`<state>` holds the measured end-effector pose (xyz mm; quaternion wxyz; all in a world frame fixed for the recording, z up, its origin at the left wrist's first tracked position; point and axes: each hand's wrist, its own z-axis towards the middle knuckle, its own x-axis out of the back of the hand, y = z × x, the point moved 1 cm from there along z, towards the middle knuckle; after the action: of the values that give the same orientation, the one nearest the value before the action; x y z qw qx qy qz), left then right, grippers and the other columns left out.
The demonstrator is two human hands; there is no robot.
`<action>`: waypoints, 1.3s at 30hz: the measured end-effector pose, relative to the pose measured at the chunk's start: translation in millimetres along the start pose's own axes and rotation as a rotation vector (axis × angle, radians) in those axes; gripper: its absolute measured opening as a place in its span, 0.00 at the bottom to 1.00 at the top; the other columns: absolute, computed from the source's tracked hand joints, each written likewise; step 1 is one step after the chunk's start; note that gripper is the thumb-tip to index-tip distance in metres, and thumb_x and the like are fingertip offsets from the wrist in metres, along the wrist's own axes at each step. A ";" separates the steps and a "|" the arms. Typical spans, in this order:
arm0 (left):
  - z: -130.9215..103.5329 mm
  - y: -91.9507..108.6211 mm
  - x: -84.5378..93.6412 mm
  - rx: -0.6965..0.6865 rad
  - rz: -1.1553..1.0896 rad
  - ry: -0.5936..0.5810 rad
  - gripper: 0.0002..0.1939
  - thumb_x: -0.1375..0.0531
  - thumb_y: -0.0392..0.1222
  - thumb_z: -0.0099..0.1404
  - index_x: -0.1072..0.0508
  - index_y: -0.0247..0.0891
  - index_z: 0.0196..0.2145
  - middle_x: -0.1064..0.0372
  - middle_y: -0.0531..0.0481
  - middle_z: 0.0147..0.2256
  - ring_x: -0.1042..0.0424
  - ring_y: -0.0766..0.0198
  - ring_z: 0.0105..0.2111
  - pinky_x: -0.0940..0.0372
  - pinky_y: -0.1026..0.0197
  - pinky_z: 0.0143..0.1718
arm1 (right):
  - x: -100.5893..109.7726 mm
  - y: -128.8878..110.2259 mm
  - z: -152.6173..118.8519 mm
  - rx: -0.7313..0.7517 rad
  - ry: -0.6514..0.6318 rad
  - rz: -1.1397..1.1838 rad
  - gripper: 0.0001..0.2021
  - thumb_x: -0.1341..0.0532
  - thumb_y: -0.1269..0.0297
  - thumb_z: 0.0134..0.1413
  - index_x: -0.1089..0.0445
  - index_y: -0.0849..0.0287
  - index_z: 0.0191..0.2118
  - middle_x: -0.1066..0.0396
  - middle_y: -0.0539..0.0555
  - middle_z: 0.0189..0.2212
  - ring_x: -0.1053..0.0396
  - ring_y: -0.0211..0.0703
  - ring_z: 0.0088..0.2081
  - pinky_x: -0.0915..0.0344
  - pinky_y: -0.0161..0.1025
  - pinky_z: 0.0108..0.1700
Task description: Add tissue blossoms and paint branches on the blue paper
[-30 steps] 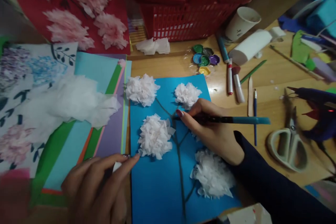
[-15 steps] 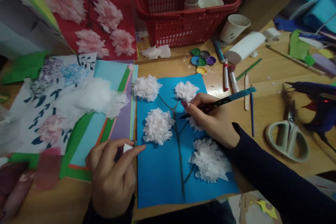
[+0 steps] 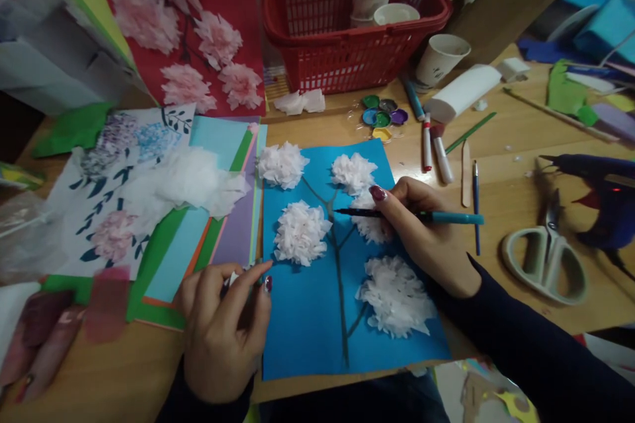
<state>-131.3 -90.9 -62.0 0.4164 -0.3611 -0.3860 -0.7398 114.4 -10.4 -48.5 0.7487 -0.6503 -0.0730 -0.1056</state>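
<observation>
A blue sheet [image 3: 302, 317] lies on the table, with several white tissue flowers [image 3: 301, 232] on it around a painted dark branch [image 3: 340, 291]. My right hand [image 3: 421, 231] holds a teal and black pen [image 3: 446, 218] over the upper right flowers, its dark tip near the top of the branch. At the sheet's left edge is my left hand [image 3: 225, 320], fingers curled round a small whitish object, mostly hidden; its index finger reaches over the sheet.
Behind stand a red basket [image 3: 342, 46] with paper cups and a red picture [image 3: 233, 33]. Paint pots [image 3: 381, 117] sit beyond the sheet. Scissors [image 3: 546, 258] and a glue gun [image 3: 600, 192] lie right. Another person's hand [image 3: 44, 344] is at the far left.
The pen has turned closer to level in my right hand, which has shifted slightly right. My left hand's thumb now shows beside its index finger. The view has shifted a little.
</observation>
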 end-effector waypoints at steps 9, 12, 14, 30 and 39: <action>-2.4 -1.4 2.1 0.005 -0.039 0.023 0.12 0.44 0.29 0.62 0.25 0.41 0.37 0.37 0.46 0.33 0.37 0.56 0.36 0.43 0.51 0.42 | -0.2 4.1 -2.1 0.000 -0.077 -0.074 0.19 0.38 0.58 0.58 0.41 0.57 0.19 0.39 0.46 0.15 0.44 0.32 0.19 0.47 0.34 0.22; -4.5 -2.8 4.0 0.012 -0.071 0.040 0.09 0.45 0.29 0.60 0.28 0.41 0.31 0.37 0.47 0.32 0.37 0.56 0.35 0.44 0.50 0.42 | -0.5 4.2 -3.3 -0.011 -0.069 -0.044 0.19 0.39 0.58 0.59 0.41 0.57 0.20 0.39 0.46 0.15 0.43 0.32 0.19 0.46 0.34 0.23; -5.7 -3.3 5.3 0.020 -0.099 0.046 0.09 0.45 0.29 0.59 0.30 0.40 0.28 0.38 0.47 0.31 0.38 0.56 0.35 0.44 0.50 0.42 | -0.5 4.2 -3.2 0.012 -0.013 -0.054 0.18 0.39 0.58 0.59 0.40 0.57 0.21 0.38 0.45 0.16 0.43 0.32 0.19 0.46 0.34 0.23; -7.8 -5.4 7.8 0.090 -0.130 0.018 0.10 0.46 0.30 0.54 0.38 0.40 0.19 0.38 0.48 0.25 0.41 0.56 0.31 0.49 0.50 0.35 | 4.5 4.2 -11.3 0.093 -0.124 -0.113 0.20 0.39 0.60 0.59 0.41 0.56 0.18 0.42 0.45 0.15 0.43 0.35 0.21 0.39 0.38 0.29; -5.8 -3.0 9.9 0.079 -0.070 0.010 0.12 0.48 0.31 0.56 0.37 0.41 0.18 0.39 0.47 0.23 0.42 0.55 0.30 0.50 0.49 0.36 | 6.3 1.5 -10.3 0.129 -0.127 -0.116 0.20 0.40 0.62 0.59 0.41 0.56 0.16 0.42 0.43 0.13 0.42 0.33 0.20 0.40 0.49 0.55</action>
<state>-139.1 -98.2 -56.9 0.4061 -0.3270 -0.4254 -0.7398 120.5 -20.8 -49.9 0.7756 -0.6007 -0.1643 -0.1025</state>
